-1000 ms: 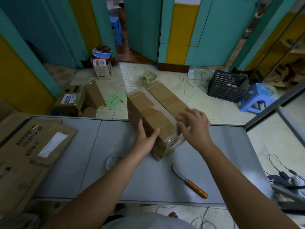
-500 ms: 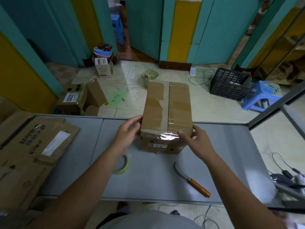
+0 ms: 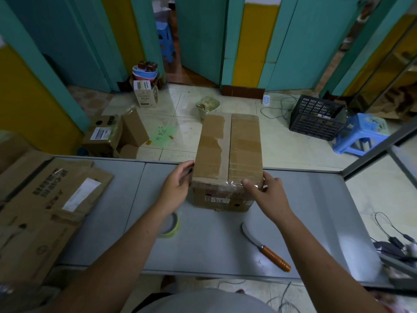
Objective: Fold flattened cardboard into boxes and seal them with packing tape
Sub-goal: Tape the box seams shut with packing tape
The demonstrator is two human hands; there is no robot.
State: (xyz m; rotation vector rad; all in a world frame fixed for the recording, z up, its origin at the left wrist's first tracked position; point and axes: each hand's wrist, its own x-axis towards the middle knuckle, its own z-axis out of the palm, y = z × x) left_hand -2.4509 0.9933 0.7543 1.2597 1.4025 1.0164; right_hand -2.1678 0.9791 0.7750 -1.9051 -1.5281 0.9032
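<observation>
Table: the grey table fills the lower middle of the frame; the flattened cardboard lies at the left, untouched
Box: the box, in the centre at the table's far edge, is no longer diagonal; it now points straight away, with shiny tape over its near top edge
Left hand: the left hand grips the near left corner, fingers curled on the side
Right hand: the right hand grips the near right corner, thumb on the taped edge
Tape roll: the tape roll lies unused below the left hand
Meaning: this end seems sealed; probably the box is being squared

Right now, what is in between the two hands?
The cardboard box, standing on the grey table. The left hand holds its left side and the right hand grips its near right corner. The head view shows this.
</observation>
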